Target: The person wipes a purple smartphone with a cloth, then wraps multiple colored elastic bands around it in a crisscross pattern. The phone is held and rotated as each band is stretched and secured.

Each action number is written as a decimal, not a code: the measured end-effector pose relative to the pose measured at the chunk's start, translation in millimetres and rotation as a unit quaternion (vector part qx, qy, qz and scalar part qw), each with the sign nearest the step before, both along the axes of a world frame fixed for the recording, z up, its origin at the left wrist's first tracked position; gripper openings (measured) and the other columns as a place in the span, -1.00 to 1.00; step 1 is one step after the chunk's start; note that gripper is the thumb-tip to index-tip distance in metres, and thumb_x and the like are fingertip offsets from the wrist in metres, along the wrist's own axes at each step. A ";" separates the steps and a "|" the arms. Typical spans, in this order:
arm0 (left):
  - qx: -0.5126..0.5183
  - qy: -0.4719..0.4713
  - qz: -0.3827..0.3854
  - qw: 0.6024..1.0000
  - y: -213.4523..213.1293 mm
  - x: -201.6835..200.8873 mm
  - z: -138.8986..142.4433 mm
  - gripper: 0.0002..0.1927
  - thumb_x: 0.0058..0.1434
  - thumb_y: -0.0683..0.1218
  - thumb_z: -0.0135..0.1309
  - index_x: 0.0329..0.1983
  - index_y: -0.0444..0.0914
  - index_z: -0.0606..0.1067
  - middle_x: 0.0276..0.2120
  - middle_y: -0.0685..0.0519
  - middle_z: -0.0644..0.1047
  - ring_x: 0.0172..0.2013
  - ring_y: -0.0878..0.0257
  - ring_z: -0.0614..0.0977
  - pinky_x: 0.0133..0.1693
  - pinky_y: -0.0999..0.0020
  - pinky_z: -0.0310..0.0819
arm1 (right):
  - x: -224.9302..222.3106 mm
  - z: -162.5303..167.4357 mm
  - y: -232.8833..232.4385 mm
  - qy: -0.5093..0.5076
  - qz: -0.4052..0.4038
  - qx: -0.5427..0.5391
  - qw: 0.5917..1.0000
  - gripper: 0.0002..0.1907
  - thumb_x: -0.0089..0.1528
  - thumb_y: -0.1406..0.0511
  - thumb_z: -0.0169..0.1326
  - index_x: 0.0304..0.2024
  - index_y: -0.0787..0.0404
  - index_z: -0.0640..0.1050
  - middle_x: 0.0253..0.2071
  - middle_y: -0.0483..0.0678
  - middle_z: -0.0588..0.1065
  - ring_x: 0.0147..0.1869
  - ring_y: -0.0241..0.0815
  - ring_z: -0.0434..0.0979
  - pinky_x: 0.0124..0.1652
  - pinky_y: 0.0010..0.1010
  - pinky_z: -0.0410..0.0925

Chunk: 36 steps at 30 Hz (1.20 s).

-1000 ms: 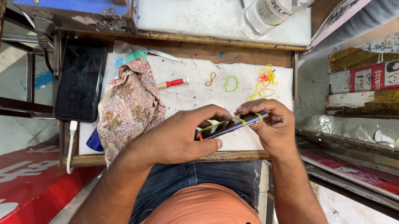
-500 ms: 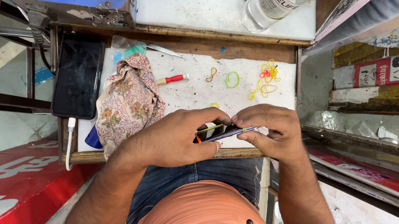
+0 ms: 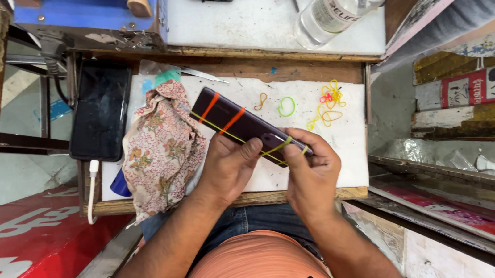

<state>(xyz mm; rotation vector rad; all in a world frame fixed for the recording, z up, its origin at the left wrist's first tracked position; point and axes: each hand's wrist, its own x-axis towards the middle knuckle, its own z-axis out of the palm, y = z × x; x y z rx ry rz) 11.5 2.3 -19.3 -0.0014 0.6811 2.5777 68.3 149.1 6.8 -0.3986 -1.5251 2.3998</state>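
Head view: both hands, left (image 3: 228, 163) and right (image 3: 312, 172), pinching phone (image 3: 246, 125) near end over white mat (image 3: 350, 164), mid-banding with yellow band (image 3: 279, 147); next, probably seating it flat beside orange bands (image 3: 220, 114).

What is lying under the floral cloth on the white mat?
A blue object pokes out from under the floral cloth at its lower left edge, and a teal scrap shows at its top. The rest beneath the cloth is covered.
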 end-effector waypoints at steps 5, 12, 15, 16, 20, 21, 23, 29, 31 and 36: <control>0.056 0.002 -0.019 0.998 -15.4 -3.6 -14.2 -0.68 0.34 -0.17 0.25 0.11 -0.34 0.51 -0.03 -0.06 0.63 0.04 0.15 0.64 0.18 0.14 0.47 | 3.7 21.2 29.2 -0.087 0.132 0.149 0.976 -0.67 0.31 0.48 0.07 0.12 0.46 0.57 -0.06 0.06 0.63 -0.02 -0.29 0.61 0.05 -0.49 0.45; 0.015 0.029 -0.043 0.999 -14.8 -1.4 -5.4 -0.70 0.32 -0.16 0.26 0.06 -0.38 0.54 -0.05 -0.07 0.64 0.03 0.18 0.64 0.17 0.20 0.47 | 1.2 8.0 46.7 -0.098 0.143 0.109 0.979 -0.82 0.22 0.51 0.21 -0.11 0.40 0.62 -0.16 0.02 0.62 -0.12 -0.30 0.58 -0.06 -0.50 0.44; -0.008 0.038 -0.047 0.998 -14.3 1.9 -8.1 -0.71 0.33 -0.18 0.26 0.07 -0.37 0.53 -0.05 -0.05 0.64 0.02 0.20 0.62 0.15 0.24 0.46 | -1.7 -1.5 51.1 -0.094 0.160 0.101 0.977 -0.90 0.22 0.47 0.27 -0.23 0.37 0.59 -0.23 -0.02 0.59 -0.18 -0.33 0.53 -0.14 -0.51 0.40; -0.017 0.047 -0.046 0.998 -13.9 2.5 -8.4 -0.71 0.33 -0.19 0.26 0.07 -0.38 0.53 -0.05 -0.04 0.63 0.01 0.20 0.62 0.15 0.25 0.47 | -3.7 -4.0 51.7 -0.080 0.169 0.100 0.977 -0.89 0.25 0.46 0.28 -0.27 0.36 0.58 -0.25 -0.03 0.58 -0.19 -0.33 0.50 -0.14 -0.50 0.38; -0.039 0.028 -0.060 0.997 -12.0 1.7 -4.7 -0.70 0.32 -0.18 0.24 0.06 -0.40 0.53 -0.06 -0.04 0.63 0.00 0.22 0.62 0.12 0.26 0.47 | -14.2 -4.1 50.4 -0.055 0.180 0.067 0.980 -0.72 0.45 0.37 0.24 -0.35 0.33 0.52 -0.36 -0.12 0.46 -0.27 -0.42 0.33 -0.18 -0.54 0.24; -0.034 0.017 -0.058 0.998 -11.5 1.4 -2.9 -0.69 0.30 -0.18 0.24 0.06 -0.39 0.52 -0.07 -0.04 0.63 0.00 0.22 0.62 0.11 0.26 0.48 | -15.7 -1.1 50.3 -0.081 0.179 0.069 0.978 -0.76 0.43 0.31 0.14 -0.31 0.32 0.54 -0.35 -0.12 0.48 -0.27 -0.41 0.36 -0.21 -0.56 0.25; -0.025 0.001 -0.054 0.998 -11.4 0.1 0.3 -0.67 0.28 -0.17 0.24 0.07 -0.38 0.51 -0.08 -0.04 0.63 -0.01 0.22 0.62 0.10 0.25 0.48 | -16.9 8.0 52.4 -0.130 0.177 0.077 0.972 -0.68 0.39 0.19 -0.04 -0.23 0.29 0.59 -0.32 -0.11 0.53 -0.28 -0.39 0.41 -0.27 -0.58 0.27; -0.070 0.049 -0.051 0.995 -9.5 2.9 -1.8 -0.69 0.33 -0.19 0.22 0.08 -0.41 0.51 -0.05 -0.04 0.63 -0.01 0.22 0.63 0.12 0.26 0.50 | -15.6 16.1 51.9 -0.076 0.202 0.178 0.960 -0.90 0.27 0.38 0.23 -0.23 0.28 0.56 -0.30 -0.17 0.53 -0.24 -0.44 0.45 -0.20 -0.60 0.34; -0.111 0.067 -0.063 0.990 -5.9 6.1 -4.9 -0.70 0.33 -0.20 0.21 0.08 -0.40 0.51 -0.06 -0.02 0.63 -0.03 0.25 0.63 0.10 0.27 0.51 | -19.1 12.0 49.2 -0.081 0.188 0.187 0.961 -0.85 0.34 0.37 0.25 -0.28 0.29 0.54 -0.34 -0.16 0.50 -0.27 -0.44 0.39 -0.25 -0.60 0.29; -0.092 0.045 -0.079 0.992 -3.9 6.8 -9.2 -0.70 0.31 -0.22 0.21 0.08 -0.36 0.51 -0.07 0.00 0.63 -0.04 0.27 0.63 0.07 0.27 0.52 | -25.9 14.3 46.5 -0.117 0.194 0.202 0.953 -0.83 0.34 0.33 0.23 -0.30 0.28 0.54 -0.39 -0.18 0.46 -0.33 -0.46 0.34 -0.33 -0.60 0.24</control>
